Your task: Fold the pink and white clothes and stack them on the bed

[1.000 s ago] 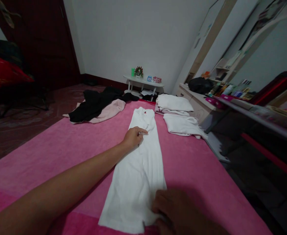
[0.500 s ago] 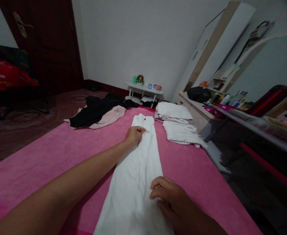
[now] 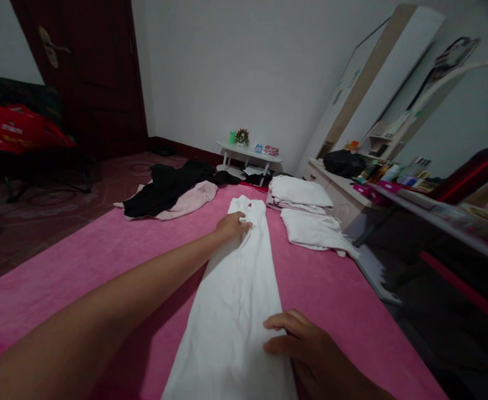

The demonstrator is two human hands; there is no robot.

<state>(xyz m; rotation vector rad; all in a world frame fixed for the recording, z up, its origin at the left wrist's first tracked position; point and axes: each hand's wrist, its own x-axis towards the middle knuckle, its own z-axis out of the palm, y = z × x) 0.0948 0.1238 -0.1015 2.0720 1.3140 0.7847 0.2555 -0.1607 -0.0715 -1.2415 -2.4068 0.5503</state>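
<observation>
A white garment [image 3: 238,311] lies lengthwise in front of me, folded into a long narrow strip with small wrinkles down its middle. A tiny red patch shows at its far end. My left hand [image 3: 232,225] reaches across to the far part of the garment and rests on it, thumb and fingers apart. Nearer to me, my right hand [image 3: 300,339] lies over the garment's right edge, its fingers loosely bent and apart; some of its fingers are hidden. Pink cloth [image 3: 331,311] covers the bed-like surface underneath.
Folded white clothes [image 3: 298,191] are stacked at the far right, with another folded white piece [image 3: 313,229] before them. Black clothing [image 3: 169,186] lies over a pale pink garment [image 3: 194,200] at the far left. A cluttered dresser [image 3: 344,186] stands on the right.
My left hand's thumb and fingers have spread apart on the cloth. My right hand has shifted slightly right along the garment's edge. The whole view has turned a little left.
</observation>
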